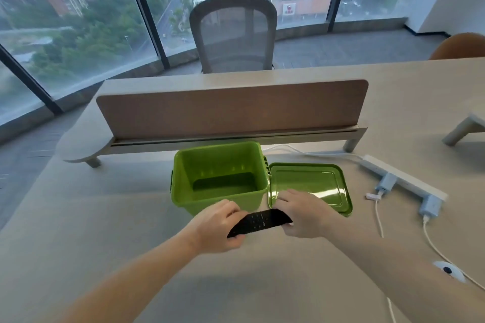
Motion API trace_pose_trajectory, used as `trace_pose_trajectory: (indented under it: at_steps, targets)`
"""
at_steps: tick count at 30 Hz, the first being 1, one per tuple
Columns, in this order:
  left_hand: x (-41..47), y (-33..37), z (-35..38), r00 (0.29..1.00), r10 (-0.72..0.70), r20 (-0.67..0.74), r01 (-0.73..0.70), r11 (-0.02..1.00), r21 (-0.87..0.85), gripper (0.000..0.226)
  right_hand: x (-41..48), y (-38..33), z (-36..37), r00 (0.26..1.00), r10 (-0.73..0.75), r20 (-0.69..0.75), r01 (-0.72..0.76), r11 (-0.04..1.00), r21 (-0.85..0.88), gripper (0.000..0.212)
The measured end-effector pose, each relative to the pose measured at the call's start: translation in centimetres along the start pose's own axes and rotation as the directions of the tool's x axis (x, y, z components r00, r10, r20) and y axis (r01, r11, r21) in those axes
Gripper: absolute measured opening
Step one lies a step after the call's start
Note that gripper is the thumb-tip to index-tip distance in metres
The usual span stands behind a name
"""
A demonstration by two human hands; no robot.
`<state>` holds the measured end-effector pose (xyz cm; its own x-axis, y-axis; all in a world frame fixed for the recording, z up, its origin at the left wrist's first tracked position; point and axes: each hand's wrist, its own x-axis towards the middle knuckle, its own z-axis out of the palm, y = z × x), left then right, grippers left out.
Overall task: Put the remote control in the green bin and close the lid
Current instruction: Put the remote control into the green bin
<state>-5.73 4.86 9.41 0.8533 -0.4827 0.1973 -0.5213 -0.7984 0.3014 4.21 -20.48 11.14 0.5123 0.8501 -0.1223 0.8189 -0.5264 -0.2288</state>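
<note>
A black remote control (259, 221) with small buttons is held level just in front of the green bin (183, 189). My left hand (217, 228) grips its left end and my right hand (304, 214) grips its right end. The bin stands open and empty on the desk. Its green lid (315, 181) hangs open flat to the right, attached at the bin's right rim; my right hand covers the lid's near left corner.
A low divider panel (231, 110) stands right behind the bin. To the right lie a white power strip (404, 178) with plugged adapters and white cables (378, 215). A mesh office chair (233, 34) sits beyond the desk by the windows.
</note>
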Motion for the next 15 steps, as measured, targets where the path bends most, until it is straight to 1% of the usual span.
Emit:
trace_pose_trajectory:
  at_steps: [4,7,11,15]
  targets:
    - [0.3,-1.6,-3.4,0.991,0.052,-0.123,-0.038,0.993,0.114,0.040,1.5,-0.6,-2.7,0.993,-0.037,-0.110,0.035,0.999,-0.016,0.034]
    - [0.7,-3.0,-5.6,0.985,0.063,-0.161,-0.031,0.980,0.196,0.041,3.3,-1.0,-4.6,0.984,-0.050,-0.168,0.048,0.999,-0.015,0.035]
    - [0.9,-4.9,-7.7,0.986,0.000,-0.168,0.044,0.966,0.255,0.043,5.9,-1.5,-6.8,0.981,-0.052,-0.184,0.045,0.998,-0.043,0.038]
    - [1.6,-6.8,-8.8,0.987,-0.089,-0.135,0.125,0.949,0.289,0.045,8.5,-1.8,-7.9,0.985,-0.023,-0.171,0.012,0.998,-0.066,0.043]
